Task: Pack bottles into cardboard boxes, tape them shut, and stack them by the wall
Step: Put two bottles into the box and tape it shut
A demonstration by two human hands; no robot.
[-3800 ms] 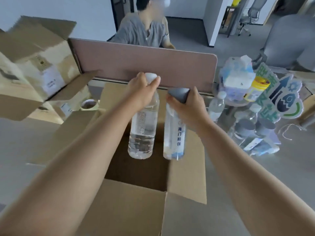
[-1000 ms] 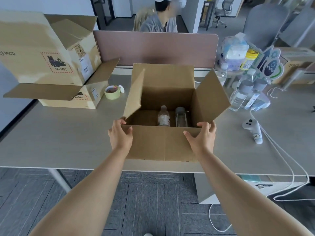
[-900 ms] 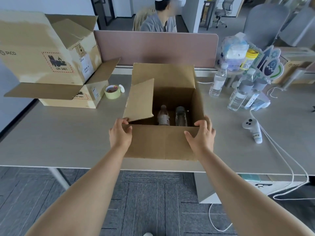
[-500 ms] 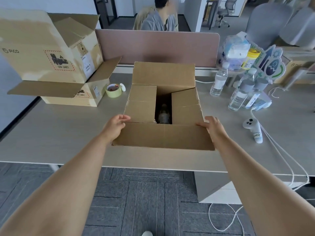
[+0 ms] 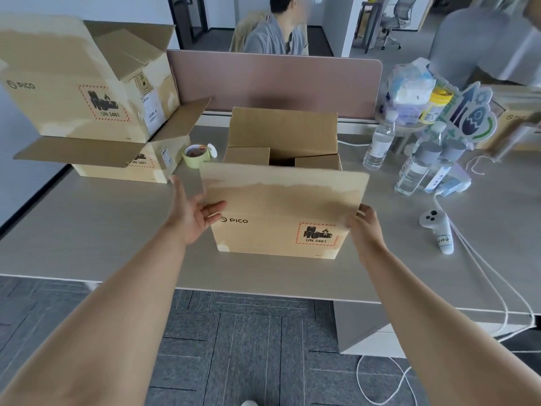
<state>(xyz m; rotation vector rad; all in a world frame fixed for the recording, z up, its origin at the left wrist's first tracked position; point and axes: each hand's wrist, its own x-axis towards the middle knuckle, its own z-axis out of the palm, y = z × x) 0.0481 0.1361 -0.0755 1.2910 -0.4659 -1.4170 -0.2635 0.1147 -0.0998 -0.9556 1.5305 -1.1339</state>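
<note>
Cardboard box (image 5: 278,232): its near flap (image 5: 284,186) is held raised between the fingers, touched by the straight, spread left hand (image 5: 191,215) and pinched edgewise by the right hand (image 5: 364,230).

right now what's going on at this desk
A person is closing a cardboard box on the desk. The right hand grips the near flap by its right edge, holding it upright; the open left hand touches its left edge. The side flaps are folded in. A tape roll sits left of the box, loose bottles to the right.
</note>
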